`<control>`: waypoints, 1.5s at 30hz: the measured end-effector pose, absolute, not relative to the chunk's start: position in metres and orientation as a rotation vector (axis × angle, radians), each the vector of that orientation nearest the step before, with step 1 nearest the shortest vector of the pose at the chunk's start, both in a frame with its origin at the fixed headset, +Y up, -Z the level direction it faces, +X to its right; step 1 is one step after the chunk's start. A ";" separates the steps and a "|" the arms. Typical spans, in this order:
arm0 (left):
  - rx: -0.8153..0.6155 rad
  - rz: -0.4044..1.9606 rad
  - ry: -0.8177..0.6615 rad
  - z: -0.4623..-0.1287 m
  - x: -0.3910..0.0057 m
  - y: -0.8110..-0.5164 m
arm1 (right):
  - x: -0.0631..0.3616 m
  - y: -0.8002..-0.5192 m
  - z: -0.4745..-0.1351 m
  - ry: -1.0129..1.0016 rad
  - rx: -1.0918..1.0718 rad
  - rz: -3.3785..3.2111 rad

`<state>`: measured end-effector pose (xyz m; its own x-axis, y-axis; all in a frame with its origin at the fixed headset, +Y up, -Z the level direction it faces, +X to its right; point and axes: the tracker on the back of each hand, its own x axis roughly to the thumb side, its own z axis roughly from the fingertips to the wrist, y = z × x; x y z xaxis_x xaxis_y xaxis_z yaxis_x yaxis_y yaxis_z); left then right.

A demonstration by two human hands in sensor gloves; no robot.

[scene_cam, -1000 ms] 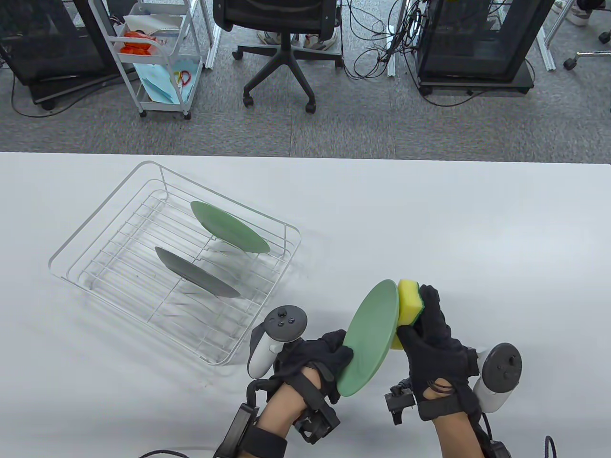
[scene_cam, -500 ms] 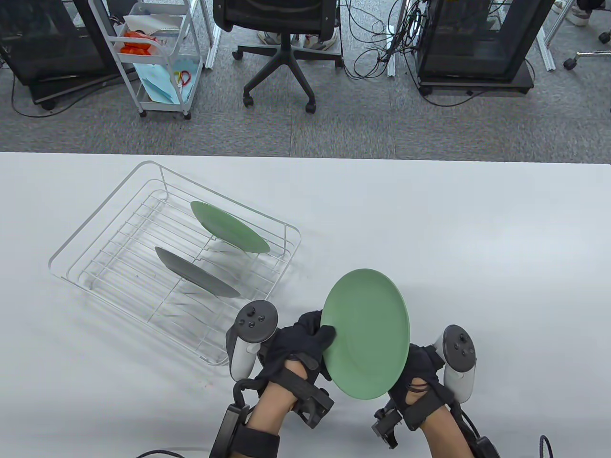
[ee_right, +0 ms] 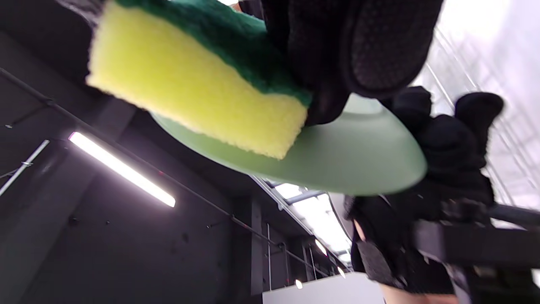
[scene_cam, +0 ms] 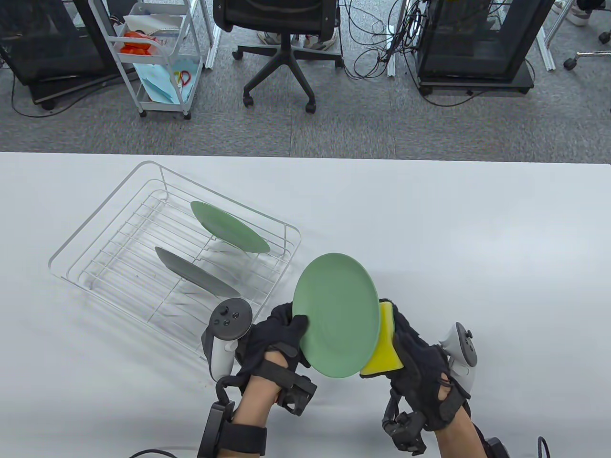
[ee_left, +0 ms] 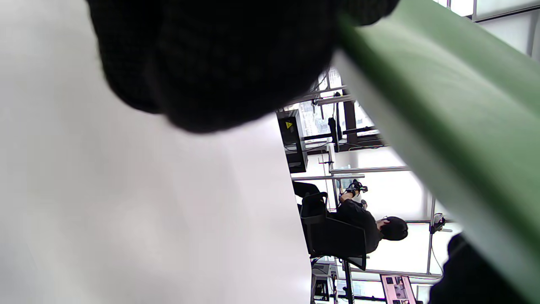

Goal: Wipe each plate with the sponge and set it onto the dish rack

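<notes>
Now your left hand [scene_cam: 274, 336] grips the green plate's [scene_cam: 336, 315] rim above the table [scene_cam: 477, 248], your right hand [scene_cam: 420, 367] clutches the sponge [scene_cam: 382, 350], pressed against its underside.

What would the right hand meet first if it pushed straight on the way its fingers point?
Probably the held green plate: the right hand grips the sponge against the plate's far side, so sponge and plate already meet. Depth is uncertain.
</notes>
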<state>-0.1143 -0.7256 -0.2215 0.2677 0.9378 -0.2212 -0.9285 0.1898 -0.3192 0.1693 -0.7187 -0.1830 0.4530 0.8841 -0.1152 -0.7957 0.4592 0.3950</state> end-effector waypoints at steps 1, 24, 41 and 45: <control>-0.435 1.305 -0.027 -0.221 -0.113 -0.726 | 0.171 -0.718 -0.183 0.312 0.303 1.062; -0.660 1.378 -0.201 -0.208 -0.053 -0.743 | 0.179 -0.712 -0.182 0.001 0.255 1.289; -0.676 1.566 -0.200 -0.211 -0.062 -0.740 | 0.168 -0.714 -0.186 0.088 0.276 1.742; -0.643 1.612 -0.172 -0.214 -0.071 -0.736 | 0.165 -0.717 -0.189 0.117 0.283 1.855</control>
